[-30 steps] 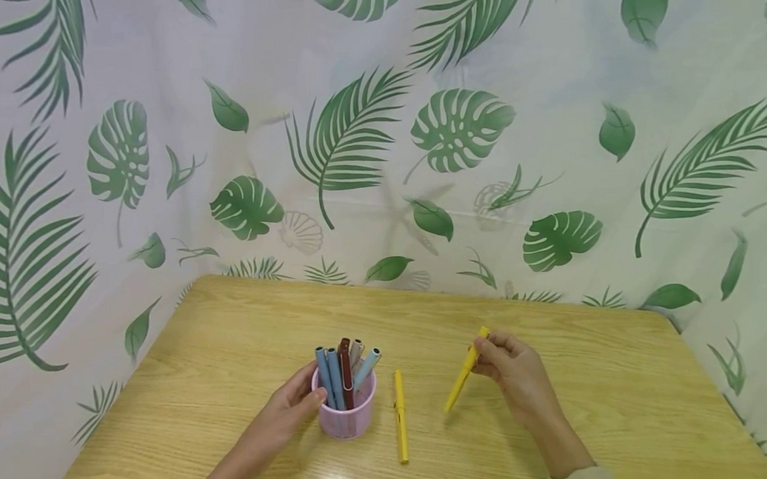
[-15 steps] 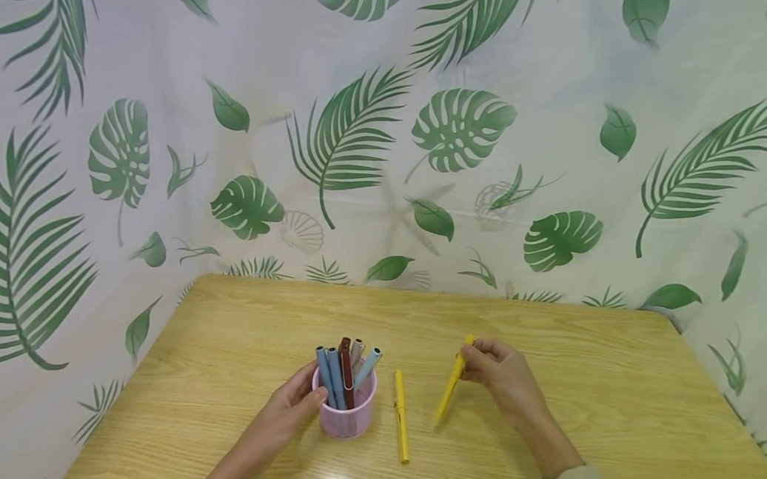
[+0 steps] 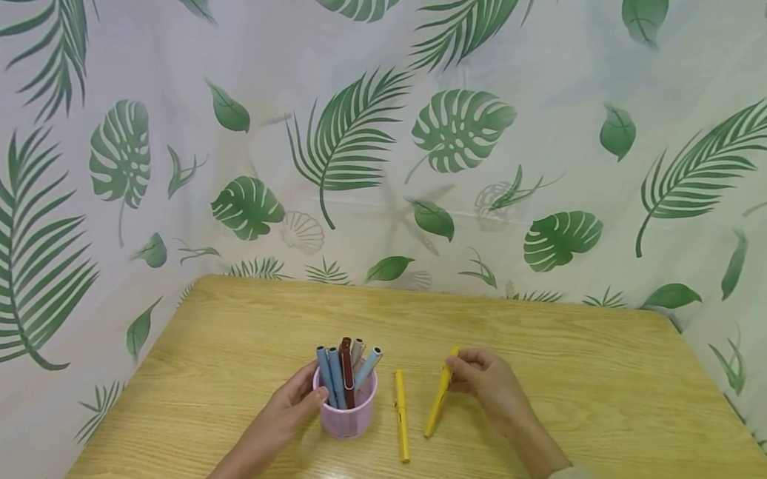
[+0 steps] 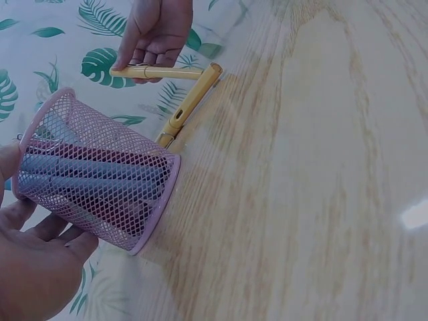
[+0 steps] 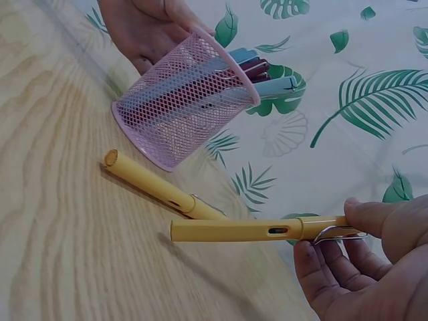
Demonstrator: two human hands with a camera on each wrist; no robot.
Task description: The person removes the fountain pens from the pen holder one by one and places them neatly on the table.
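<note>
My left hand (image 3: 294, 409) grips the pink mesh pen cup (image 3: 347, 423) at its left side, thumb over the rim. Upright in the cup stand several pens: two blue pens (image 3: 330, 380), a dark red pen (image 3: 348, 375), a greyish pen (image 3: 356, 351) and a light blue pen (image 3: 369, 367) leaning right. My right hand (image 3: 494, 387) pinches a yellow pen (image 5: 247, 231) by its clipped cap end, its other end slanting down and left. Between cup and right hand, a second yellow pen (image 3: 402, 416) lies lengthwise on the table, its clip showing in the right wrist view.
The wood-grain table (image 3: 248, 316) reaches back to a white curtain (image 3: 369, 226) printed with green leaves. A bright light reflection shows on the tabletop near the front.
My right hand has moved left and toward me with the yellow pen, bringing it closer to the pen lying on the table. The left hand and the cup stay put.
</note>
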